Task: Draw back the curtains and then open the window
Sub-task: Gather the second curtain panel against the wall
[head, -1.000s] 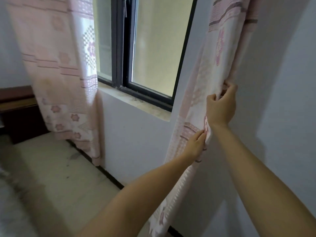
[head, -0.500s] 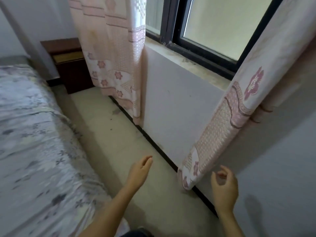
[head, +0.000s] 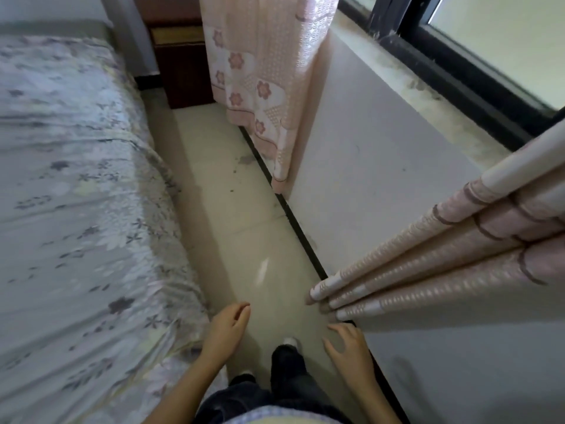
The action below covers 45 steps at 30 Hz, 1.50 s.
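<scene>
Two pink patterned curtains hang apart, one on each side of the window. The left curtain [head: 263, 87] hangs by the far end of the sill. The right curtain [head: 443, 249] is bunched into folds near me. Between them the dark-framed window [head: 464, 78] shows at the top right, its sash looking closed above the stone sill [head: 406, 87]. My left hand [head: 227, 328] hangs low over the floor with fingers apart and holds nothing. My right hand [head: 348, 344] is also empty and spread, just below the right curtain's hem, not touching it.
A bed with a floral cover [head: 76, 209] fills the left side. A dark wooden nightstand [head: 180, 59] stands at the far end. A narrow strip of pale tiled floor [head: 232, 209] runs between bed and wall. My legs and a foot [head: 289, 344] show at the bottom.
Both hands have let go of the right curtain and dropped low. The view has tilted down from the window to the floor.
</scene>
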{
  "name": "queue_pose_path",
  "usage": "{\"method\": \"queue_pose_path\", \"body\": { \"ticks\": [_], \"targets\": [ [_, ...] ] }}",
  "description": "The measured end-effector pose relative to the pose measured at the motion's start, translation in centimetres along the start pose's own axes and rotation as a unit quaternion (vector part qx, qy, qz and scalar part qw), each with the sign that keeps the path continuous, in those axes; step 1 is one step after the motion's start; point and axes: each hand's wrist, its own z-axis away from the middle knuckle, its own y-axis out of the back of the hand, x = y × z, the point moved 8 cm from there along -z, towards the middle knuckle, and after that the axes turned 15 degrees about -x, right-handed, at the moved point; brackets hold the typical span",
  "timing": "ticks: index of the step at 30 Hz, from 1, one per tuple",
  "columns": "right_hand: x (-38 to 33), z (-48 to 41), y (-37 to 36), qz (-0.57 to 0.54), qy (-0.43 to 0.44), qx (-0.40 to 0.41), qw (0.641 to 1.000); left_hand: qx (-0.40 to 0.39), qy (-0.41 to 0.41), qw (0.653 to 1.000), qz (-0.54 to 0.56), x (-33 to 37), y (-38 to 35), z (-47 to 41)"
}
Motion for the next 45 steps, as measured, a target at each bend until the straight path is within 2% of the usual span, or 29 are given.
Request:
{"method": "queue_pose_path", "body": {
  "ticks": [3, 7, 9, 11, 14, 18, 24, 29, 31, 35, 38, 41, 45],
  "targets": [
    [-0.7, -3.9, 2.4, 0.015, 0.058, -0.024, 0.998, 0.020, 0.010, 1.000, 0.000, 2.6, -1.4, -2.0],
    [-2.4, -9.0, 6.5, -0.016, 0.083, -0.024, 0.996, 0.015, -0.025, 0.999, -0.034, 7.9, -2.4, -4.1],
    [-3.3, -11.1, 7.0, -0.013, 0.085, -0.036, 0.996, 0.031, -0.024, 0.998, -0.048, 8.4, -1.5, -4.6],
    [-4.4, -12.7, 6.3, 0.007, 0.111, -0.059, 0.992, 0.090, 0.007, 0.996, 0.005, 6.9, 0.4, -4.7],
    [-5.9, -15.5, 5.0, 0.025, 0.138, -0.120, 0.983, 0.181, 0.076, 0.975, 0.109, 3.5, 3.4, -4.5],
    [-8.7, -20.8, 5.2, 0.027, 0.156, -0.126, 0.979, 0.250, 0.123, 0.939, 0.203, 1.0, 6.9, -6.0],
    [-14.0, -30.7, 7.2, 0.018, 0.129, -0.084, 0.988, 0.214, 0.056, 0.963, 0.155, 3.9, 16.5, -17.2],
    [-20.3, -38.4, 9.8, -0.009, 0.101, -0.028, 0.994, 0.240, 0.000, 0.962, 0.128, 7.7, 28.1, -24.9],
    [-22.3, -40.6, 10.2, -0.022, 0.088, -0.010, 0.996, 0.221, -0.008, 0.969, 0.107, 8.6, 30.6, -28.1],
    [-21.8, -41.2, 10.7, -0.030, 0.047, -0.007, 0.998, 0.139, 0.008, 0.987, 0.086, 8.9, 28.8, -30.6],
    [-22.2, -43.3, 13.0, -0.062, 0.006, 0.038, 0.997, 0.100, 0.011, 0.992, 0.073, 9.5, 29.6, -33.5],
    [-24.6, -46.2, 17.4, -0.062, 0.015, 0.109, 0.992, 0.093, -0.022, 0.992, 0.080, 13.0, 32.5, -37.1],
    [-29.1, -49.1, 24.5, -0.082, 0.078, 0.209, 0.971, 0.106, -0.099, 0.987, 0.061, 20.7, 37.1, -41.7]
  ]
}}
